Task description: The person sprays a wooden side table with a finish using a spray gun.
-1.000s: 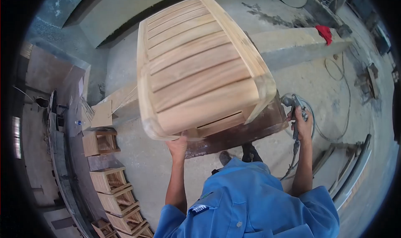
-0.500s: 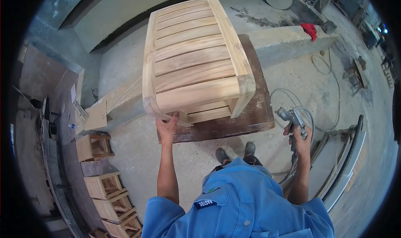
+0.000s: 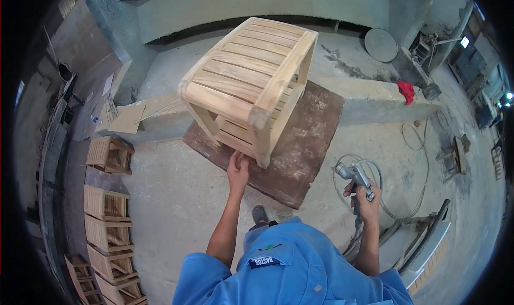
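The slatted wooden stool (image 3: 243, 63) stands upright on the brown board (image 3: 321, 115), in the middle of the scene and set at an angle to the board's edges; the left hand (image 3: 237, 174) is at the stool's near lower rail, fingertips bent up to the wood, though I cannot tell whether they grip it or only touch; the right hand (image 3: 369, 199) is clenched around the spray gun (image 3: 354, 175), well apart to the right. To handle this well, guide the stool from low on that rail, with light, even pressure, so that it swivels rather than tips; all the feet should bear on the board, especially the near leg, which looks close to the board's near edge; the gun is best held out to the right, nozzle clear of the wood and fingers off its trigger while the stool is being handled; the hose (image 3: 416, 208) needs slack, away from the shoe (image 3: 259, 214).
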Tool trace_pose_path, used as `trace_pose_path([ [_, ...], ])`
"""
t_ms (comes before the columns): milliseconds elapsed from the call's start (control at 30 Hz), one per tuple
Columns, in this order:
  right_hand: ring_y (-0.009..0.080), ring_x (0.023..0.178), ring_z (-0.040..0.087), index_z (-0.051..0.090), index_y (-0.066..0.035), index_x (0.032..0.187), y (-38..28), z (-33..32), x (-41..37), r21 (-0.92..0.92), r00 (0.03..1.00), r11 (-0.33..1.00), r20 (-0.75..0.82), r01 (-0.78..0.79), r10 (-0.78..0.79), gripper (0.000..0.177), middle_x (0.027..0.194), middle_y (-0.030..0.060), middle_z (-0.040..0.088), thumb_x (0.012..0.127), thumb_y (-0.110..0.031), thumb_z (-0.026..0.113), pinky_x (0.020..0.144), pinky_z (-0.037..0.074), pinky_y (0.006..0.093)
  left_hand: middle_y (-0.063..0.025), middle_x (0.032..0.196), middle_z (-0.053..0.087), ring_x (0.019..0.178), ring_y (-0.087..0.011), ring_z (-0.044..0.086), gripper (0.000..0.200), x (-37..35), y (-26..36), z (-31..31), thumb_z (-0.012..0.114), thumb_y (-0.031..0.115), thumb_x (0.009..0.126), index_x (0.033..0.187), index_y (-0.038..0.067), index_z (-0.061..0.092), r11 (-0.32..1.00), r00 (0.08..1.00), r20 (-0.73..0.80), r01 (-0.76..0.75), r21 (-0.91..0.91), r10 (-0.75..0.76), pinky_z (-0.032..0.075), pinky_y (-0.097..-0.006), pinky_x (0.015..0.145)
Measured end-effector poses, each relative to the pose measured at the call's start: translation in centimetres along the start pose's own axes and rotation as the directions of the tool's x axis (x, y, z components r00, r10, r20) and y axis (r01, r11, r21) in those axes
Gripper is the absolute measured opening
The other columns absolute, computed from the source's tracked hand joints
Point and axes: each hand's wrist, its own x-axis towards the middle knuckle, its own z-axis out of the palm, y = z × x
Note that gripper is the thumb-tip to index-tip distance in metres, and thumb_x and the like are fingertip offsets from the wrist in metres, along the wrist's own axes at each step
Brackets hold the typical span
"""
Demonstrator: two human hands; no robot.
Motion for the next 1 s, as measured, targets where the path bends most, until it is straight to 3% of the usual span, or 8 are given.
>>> trace_pose_path([
  [100,0.0121,0.069,0.065,0.06,0.005,0.124,-0.1,-1.2,-0.3,0.03,1.0,0.999,0.012,0.016,-0.016,0.073,0.081,0.0087,0.067,0.09,-0.059,0.064,0.045,0.045,0.0208,-0.0258,0.142,0.048,0.132,-0.0299,0.049,0.061,-0.1,2.6,2.0,0.064,0.02,0.094,0.142,-0.008,0.038,0.994,0.999,-0.017,-0.049,-0.102,0.048,0.04,-0.0378,0.108],
  [200,0.0115,0.069,0.064,0.06,0.005,0.127,0.1,-2.4,-0.6,0.057,0.999,0.998,0.016,0.037,-0.038,0.073,0.081,0.0085,0.067,0.09,-0.058,0.064,0.046,0.045,0.0206,-0.0269,0.141,0.048,0.131,-0.0327,0.049,0.069,1.9,3.6,1.9,0.069,0.025,0.091,0.142,-0.008,0.037,0.979,0.981,0.002,-0.196,0.051,0.196,0.04,-0.0392,0.108],
  [267,0.0111,0.068,0.064,0.059,0.005,0.128,0.3,-3.1,-0.8,0.082,0.999,0.995,0.009,0.052,-0.053,0.073,0.081,0.0082,0.067,0.09,-0.058,0.064,0.046,0.045,0.0203,-0.0238,0.137,0.049,0.13,-0.029,0.047,0.074,2.8,5.0,1.8,0.073,0.031,0.088,0.141,-0.006,0.037,0.893,0.967,-0.116,-0.158,0.421,0.226,0.038,-0.0384,0.108],
  [300,0.0108,0.069,0.064,0.059,0.005,0.129,0.3,-3.4,-1.0,0.083,0.999,0.995,0.005,0.049,-0.049,0.072,0.081,0.0079,0.067,0.091,-0.056,0.064,0.047,0.045,0.0201,-0.0269,0.13,0.054,0.121,-0.0356,0.054,0.082,3.5,5.3,2.1,0.08,0.033,0.078,0.137,-0.008,0.041,0.918,0.947,-0.191,-0.181,0.354,0.26,0.042,-0.0408,0.103],
  [433,0.0102,0.069,0.064,0.058,0.004,0.131,0.7,-3.6,-1.2,0.103,0.998,0.992,-0.001,0.069,-0.069,0.069,0.081,0.0071,0.067,0.092,-0.053,0.064,0.048,0.045,0.0198,-0.0229,0.114,0.06,0.106,-0.0356,0.06,0.072,7.0,5.7,2.0,0.085,0.032,0.071,0.122,-0.005,0.049,0.912,0.874,-0.383,-0.146,0.383,0.3,0.046,-0.0412,0.094],
  [633,0.0107,0.071,0.065,0.057,0.003,0.133,0.5,-2.8,-0.3,0.142,0.999,0.988,-0.014,0.051,-0.05,0.066,0.082,0.0072,0.067,0.092,-0.049,0.066,0.047,0.045,0.02,-0.0216,0.112,0.065,0.105,-0.0325,0.063,0.063,10.1,7.1,0.4,0.085,0.031,0.071,0.117,-0.003,0.057,0.906,0.822,-0.475,-0.111,0.409,0.315,0.047,-0.0417,0.093],
  [767,0.0112,0.071,0.066,0.058,0.003,0.132,0.9,-1.3,2.2,0.166,0.998,0.984,-0.009,0.068,-0.067,0.064,0.083,0.0079,0.068,0.093,-0.047,0.066,0.047,0.044,0.0198,-0.0209,0.113,0.067,0.106,-0.0318,0.065,0.066,12.4,6.4,-1.0,0.085,0.03,0.071,0.122,-0.001,0.058,0.884,0.798,-0.452,-0.202,0.421,0.398,0.048,-0.0408,0.093],
  [1000,0.0119,0.073,0.065,0.058,0.003,0.132,-0.7,3.4,8.9,0.175,0.989,0.973,-0.036,0.148,-0.144,0.057,0.087,0.0077,0.068,0.094,-0.038,0.067,0.052,0.047,0.0216,-0.0178,0.112,0.07,0.105,-0.0295,0.067,0.064,16.3,8.9,-2.8,0.085,0.032,0.069,0.119,0.0,0.063,0.899,0.898,-0.34,-0.121,0.42,0.28,0.05,-0.039,0.091],
])
